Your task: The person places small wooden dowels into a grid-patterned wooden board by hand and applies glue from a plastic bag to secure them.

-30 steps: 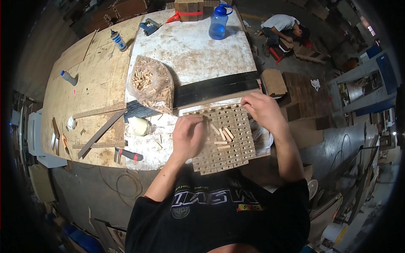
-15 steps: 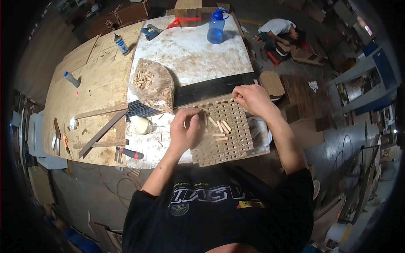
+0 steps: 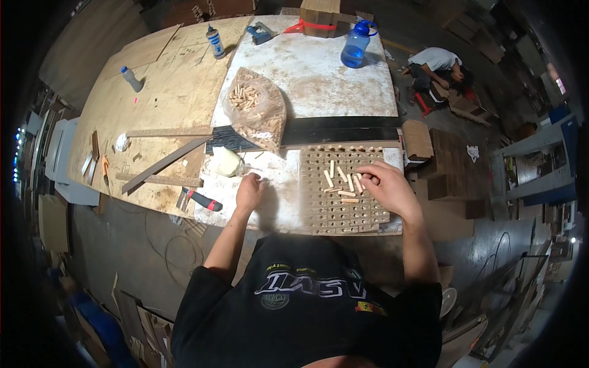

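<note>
A wooden block board (image 3: pixel 343 214) drilled with rows of holes lies at the table's near edge. Pegs stand in its far row, and several loose wooden dowels (image 3: pixel 342 173) are scattered over its middle. My right hand (image 3: pixel 392 191) is above the board's right part, its fingertips pinched at one of those dowels. Left of the board, my left hand (image 3: pixel 249 192) is over the white tabletop with its fingers curled together; anything in them is hidden. Close by is a pale yellowish container (image 3: pixel 226 162). Behind it lies a clear plastic bag (image 3: pixel 255 110) full of dowels.
A black strip (image 3: pixel 343 127) crosses behind the board. To the left are a red-and-black handled tool (image 3: pixel 204 200) and wooden strips (image 3: pixel 165 165). Farther back stand a glue bottle (image 3: pixel 215 43), a blue water jug (image 3: pixel 356 46) and a wooden block (image 3: pixel 320 18). A co-worker (image 3: pixel 437 66) crouches at the right.
My right hand has drawn back from the board's far row to the loose dowels. My left hand has moved left off the board, beside the pale container. The whole view has shifted.
</note>
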Demonstrator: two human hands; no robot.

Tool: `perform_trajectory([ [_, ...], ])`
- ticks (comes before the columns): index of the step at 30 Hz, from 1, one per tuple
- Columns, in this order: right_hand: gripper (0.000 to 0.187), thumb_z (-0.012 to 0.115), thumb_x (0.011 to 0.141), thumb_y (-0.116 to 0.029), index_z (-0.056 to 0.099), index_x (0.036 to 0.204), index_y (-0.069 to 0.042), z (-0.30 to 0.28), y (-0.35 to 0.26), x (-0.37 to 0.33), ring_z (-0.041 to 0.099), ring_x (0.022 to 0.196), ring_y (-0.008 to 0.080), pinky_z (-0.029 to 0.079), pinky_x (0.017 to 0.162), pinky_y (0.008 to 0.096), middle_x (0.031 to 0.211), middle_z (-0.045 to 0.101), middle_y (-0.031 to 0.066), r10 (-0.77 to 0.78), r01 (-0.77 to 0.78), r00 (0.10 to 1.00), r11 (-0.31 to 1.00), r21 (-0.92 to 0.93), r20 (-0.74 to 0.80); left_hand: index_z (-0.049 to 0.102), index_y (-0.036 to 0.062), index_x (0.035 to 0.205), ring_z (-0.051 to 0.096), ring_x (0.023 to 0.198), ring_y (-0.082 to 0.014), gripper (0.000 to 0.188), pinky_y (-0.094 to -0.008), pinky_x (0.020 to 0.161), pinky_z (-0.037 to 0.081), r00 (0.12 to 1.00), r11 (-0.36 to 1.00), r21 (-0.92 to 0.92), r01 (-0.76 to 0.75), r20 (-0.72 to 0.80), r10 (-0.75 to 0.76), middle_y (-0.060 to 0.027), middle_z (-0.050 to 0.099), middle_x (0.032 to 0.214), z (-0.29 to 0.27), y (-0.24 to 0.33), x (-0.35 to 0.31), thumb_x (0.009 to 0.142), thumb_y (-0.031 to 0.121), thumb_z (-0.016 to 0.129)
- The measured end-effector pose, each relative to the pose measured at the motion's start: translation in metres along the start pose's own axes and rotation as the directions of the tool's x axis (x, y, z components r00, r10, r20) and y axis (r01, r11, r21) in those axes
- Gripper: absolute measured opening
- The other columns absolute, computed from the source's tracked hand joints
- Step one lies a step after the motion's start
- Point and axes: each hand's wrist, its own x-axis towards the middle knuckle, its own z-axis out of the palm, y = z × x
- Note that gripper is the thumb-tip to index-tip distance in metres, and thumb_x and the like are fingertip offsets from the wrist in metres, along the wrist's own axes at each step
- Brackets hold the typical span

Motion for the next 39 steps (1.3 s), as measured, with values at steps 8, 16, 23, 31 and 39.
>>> perform_trajectory([
  [8, 0.02, 0.075, 0.086, -0.012, 0.073, 0.104, -0.003, -0.002, -0.006, 0.007, 0.066, 0.077, 0.0212, 0.054, 0.073, 0.0318, 0.091, 0.067, 0.0107, 0.05, -0.047, 0.995, 0.998, -0.03, 0.086, 0.063, 0.002, 0.105, 0.064, 0.095, -0.04, 0.023, -0.0482, 0.085, 0.052, 0.998, 0.996, -0.07, 0.063, -0.011, -0.064, -0.0206, 0.066, 0.1, 0.016, -0.009, 0.013, 0.089, 0.017, 0.066],
  [16, 0.023, 0.076, 0.084, -0.008, 0.072, 0.106, 0.0, -0.01, -0.004, 0.0, 0.064, 0.073, 0.0151, 0.052, 0.069, 0.0289, 0.092, 0.068, 0.0102, 0.128, -0.128, 0.992, 0.984, -0.121, -0.005, 0.065, 0.0037, 0.106, 0.064, 0.098, -0.0403, 0.02, -0.0489, 0.084, 0.052, 0.998, 0.997, -0.078, -0.013, -0.064, 0.008, -0.0192, 0.066, 0.104, -0.003, 0.003, 0.028, 0.091, 0.016, 0.065],
  [23, 0.01, 0.073, 0.093, -0.005, 0.072, 0.1, 0.002, 0.014, -0.036, 0.038, 0.059, 0.074, 0.0048, 0.047, 0.067, 0.0211, 0.085, 0.069, 0.0027, -0.01, 0.048, 0.981, 0.98, 0.195, -0.193, 0.06, 0.0039, 0.113, 0.069, 0.095, -0.0439, 0.023, -0.0556, 0.079, 0.056, 0.999, 0.939, 0.341, -0.035, -0.001, 0.038, -0.0233, 0.063, 0.117, 0.018, -0.012, 0.081, 0.094, 0.016, 0.057],
  [31, 0.014, 0.07, 0.093, -0.017, 0.072, 0.103, -0.006, 0.044, -0.042, 0.07, 0.07, 0.088, 0.0278, 0.055, 0.08, 0.0371, 0.096, 0.072, 0.0103, -0.115, 0.114, 0.99, 0.993, -0.015, -0.08, 0.054, 0.0029, 0.116, 0.071, 0.089, -0.044, 0.025, -0.0543, 0.076, 0.057, 0.991, 0.925, 0.357, -0.132, 0.022, 0.133, -0.025, 0.067, 0.111, 0.012, -0.004, 0.08, 0.098, 0.019, 0.054],
  [39, 0.012, 0.072, 0.086, -0.007, 0.069, 0.097, -0.004, 0.041, -0.042, 0.086, 0.069, 0.081, 0.0335, 0.054, 0.07, 0.043, 0.089, 0.069, 0.0126, -0.381, 0.365, 0.924, 0.889, -0.276, -0.006, 0.057, -0.0001, 0.1, 0.064, 0.066, -0.0221, 0.018, -0.0344, 0.063, 0.051, 0.991, 0.928, -0.348, -0.136, -0.034, 0.133, -0.0149, 0.067, 0.079, -0.059, 0.073, 0.063, 0.097, 0.014, 0.068],
])
